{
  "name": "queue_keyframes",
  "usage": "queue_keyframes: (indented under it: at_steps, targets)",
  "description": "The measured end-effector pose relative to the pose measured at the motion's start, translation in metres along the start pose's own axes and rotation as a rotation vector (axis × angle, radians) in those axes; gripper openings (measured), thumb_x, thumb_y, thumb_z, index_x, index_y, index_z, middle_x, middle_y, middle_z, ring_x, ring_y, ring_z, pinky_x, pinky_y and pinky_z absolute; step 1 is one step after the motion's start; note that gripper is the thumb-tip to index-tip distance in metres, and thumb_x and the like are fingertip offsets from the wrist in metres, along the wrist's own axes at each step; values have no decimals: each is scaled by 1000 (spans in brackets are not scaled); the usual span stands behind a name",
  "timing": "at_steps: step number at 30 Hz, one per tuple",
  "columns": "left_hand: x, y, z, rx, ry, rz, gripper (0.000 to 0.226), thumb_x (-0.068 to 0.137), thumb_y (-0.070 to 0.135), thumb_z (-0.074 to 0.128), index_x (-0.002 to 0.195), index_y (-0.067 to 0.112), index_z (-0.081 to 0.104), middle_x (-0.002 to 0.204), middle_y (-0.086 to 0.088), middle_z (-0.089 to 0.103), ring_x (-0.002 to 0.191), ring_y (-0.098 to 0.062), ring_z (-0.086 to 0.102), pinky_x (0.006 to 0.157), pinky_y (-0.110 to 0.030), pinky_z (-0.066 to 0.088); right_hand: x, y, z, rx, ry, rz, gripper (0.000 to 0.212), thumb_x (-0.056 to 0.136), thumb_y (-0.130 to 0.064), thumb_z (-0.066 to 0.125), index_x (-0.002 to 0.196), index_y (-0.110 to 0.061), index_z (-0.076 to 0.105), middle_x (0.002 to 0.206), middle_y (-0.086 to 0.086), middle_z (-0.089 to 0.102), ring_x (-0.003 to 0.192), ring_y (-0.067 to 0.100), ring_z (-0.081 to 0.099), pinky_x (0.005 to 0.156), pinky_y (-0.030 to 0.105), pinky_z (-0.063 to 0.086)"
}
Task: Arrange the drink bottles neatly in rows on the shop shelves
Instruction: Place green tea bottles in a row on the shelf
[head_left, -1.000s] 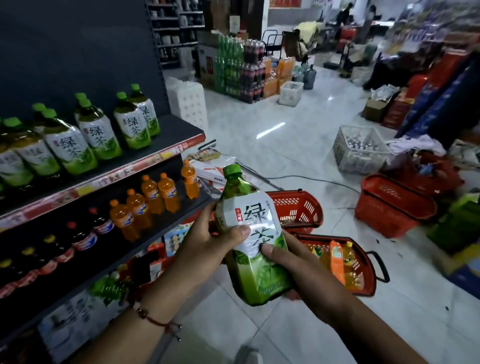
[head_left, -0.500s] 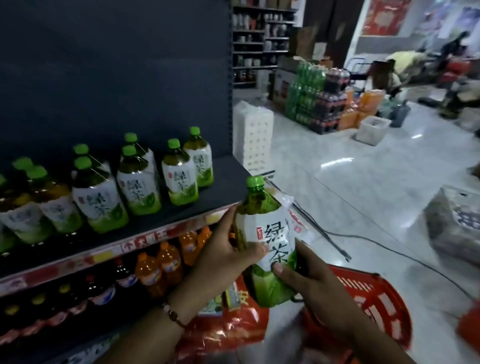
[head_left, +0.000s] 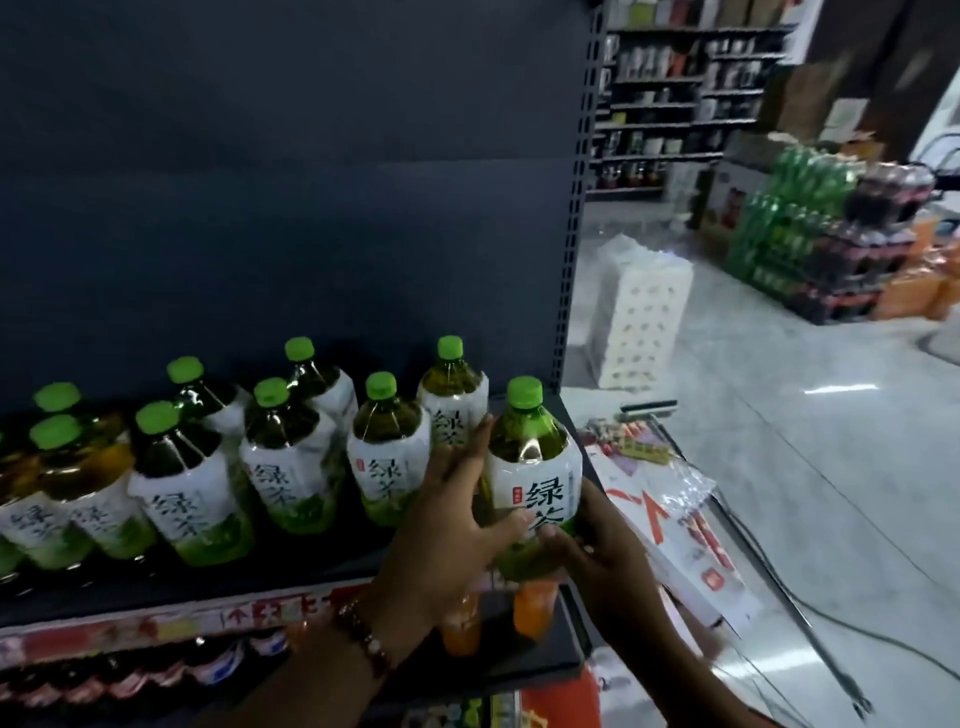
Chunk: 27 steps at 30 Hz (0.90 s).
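Both hands hold one green tea bottle (head_left: 535, 483) upright at the right end of the upper shelf (head_left: 218, 587). Left hand (head_left: 447, 525) wraps the bottle's left side, fingers reaching behind it and thumb lying across the lower label. Right hand (head_left: 597, 551) grips the lower right side, fingers curled round the base. A beaded bracelet (head_left: 363, 631) sits on the left wrist. Whether the bottle's base touches the shelf cannot be told, since the hands cover it.

Just left of it, the other green tea bottles (head_left: 291, 467) with green caps and white labels stand in two loose rows along the shelf, against a dark back panel (head_left: 291, 182). Below the shelf's red price strip (head_left: 156, 629), orange drink bottles (head_left: 532, 608) stand on the lower shelf, with dark bottles with red labels (head_left: 130, 680) further left.

To the right, on the pale tiled floor (head_left: 779, 467), are a white pack of paper rolls (head_left: 644, 312) and, farther off, stacked cases of green and dark drinks (head_left: 826, 228).
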<state>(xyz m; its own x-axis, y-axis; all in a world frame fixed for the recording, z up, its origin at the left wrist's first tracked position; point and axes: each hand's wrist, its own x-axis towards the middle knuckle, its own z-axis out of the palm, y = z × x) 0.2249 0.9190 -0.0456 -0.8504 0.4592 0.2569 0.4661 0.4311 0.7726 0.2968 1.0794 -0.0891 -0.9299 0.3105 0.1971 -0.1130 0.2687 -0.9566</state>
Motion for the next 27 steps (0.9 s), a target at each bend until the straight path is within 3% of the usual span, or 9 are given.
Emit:
queue_keyframes:
  at_steps: [2, 5, 7, 9, 11, 14, 17, 20, 27]
  targets:
    - [21, -3, 18, 39, 45, 5, 89, 86, 43, 70, 136, 70, 2, 147, 22, 25, 132, 3, 37, 108, -16, 35, 27, 15, -4, -23, 1, -5, 39, 89, -6, 65, 123, -25, 58, 107, -18, 69, 99, 3, 67, 75, 20, 56]
    - [48, -11, 41, 134, 102, -25, 85, 89, 42, 67, 146, 59, 5, 140, 19, 29, 122, 11, 31, 89, 7, 21, 58, 41, -9, -62, 28, 31, 40, 89, -11, 67, 122, -31, 57, 106, -22, 68, 98, -1, 66, 77, 20, 56]
    - [59, -16, 54, 225, 120, -39, 86, 92, 39, 64, 151, 50, 4, 148, 12, 30, 121, 15, 23, 89, 10, 12, 73, 56, -12, -102, 33, 69, 44, 88, -11, 67, 125, -31, 54, 109, -18, 68, 101, 0, 65, 82, 26, 57]
    - [68, -20, 63, 280, 118, -43, 88, 93, 36, 63, 152, 48, -2, 154, 9, 33, 130, 7, 34, 100, 0, 15, 90, 67, -15, -134, 39, 73, 50, 87, -8, 69, 130, -26, 51, 115, -14, 66, 106, -1, 62, 87, 29, 56]
    - [80, -26, 66, 289, 119, -37, 89, 94, 34, 62, 151, 49, -5, 154, 7, 37, 130, -4, 45, 102, -13, 32, 108, 72, -16, -165, 27, 74, 51, 86, -8, 70, 129, -24, 49, 115, -16, 62, 106, -5, 60, 85, 21, 54]
    - [98, -30, 65, 348, 137, -32, 88, 95, 33, 60, 152, 44, -6, 145, 5, 47, 122, -7, 53, 91, -13, 38, 125, 75, -15, -192, 35, 97, 53, 84, -7, 72, 123, -29, 44, 108, -23, 58, 104, -4, 60, 74, 8, 49]
    - [107, -29, 66, 397, 127, -47, 90, 97, 31, 56, 148, 41, -18, 145, 3, 49, 116, -10, 56, 83, -15, 44, 134, 77, -13, -213, 10, 114, 52, 86, -9, 71, 127, -23, 43, 111, -15, 60, 104, 3, 61, 72, 6, 48]
    - [111, -27, 70, 507, 124, -77, 89, 99, 35, 51, 148, 38, -24, 135, 2, 56, 98, -10, 63, 66, -17, 47, 139, 78, -14, -245, 6, 94, 49, 86, -12, 71, 124, -23, 42, 107, -18, 58, 99, -3, 59, 70, 2, 44]
    - [111, -26, 77, 571, 125, -138, 92, 100, 39, 46, 142, 39, -36, 104, 5, 67, 68, -6, 59, 56, -21, 51, 136, 83, -19, -309, -62, 62, 46, 88, -26, 67, 126, -31, 42, 116, -10, 62, 109, 4, 62, 90, 37, 56]
